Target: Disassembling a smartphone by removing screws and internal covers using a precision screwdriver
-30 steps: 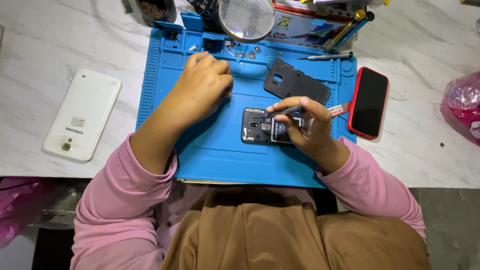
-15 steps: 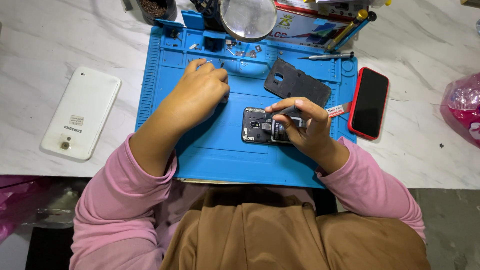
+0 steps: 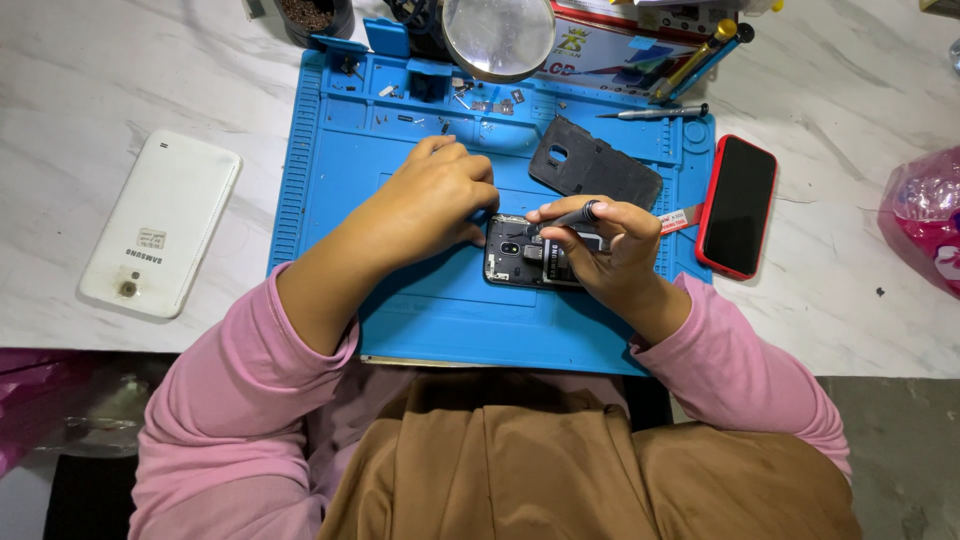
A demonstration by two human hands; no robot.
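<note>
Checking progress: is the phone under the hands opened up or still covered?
Opened: the phone shows bare insides; a dark back cover lies apart.

Bright, even overhead light on the white marble bench and blue work mat, with only soft, short shadows under the hands and along the mat's edge. Mild glare sits on the magnifier lens and the glossy black screen of the red-cased phone. Focus is sharp across the centre with no motion blur; bottom corners fall dim and murky, and wide-angle bending shows at the frame edges.
</note>
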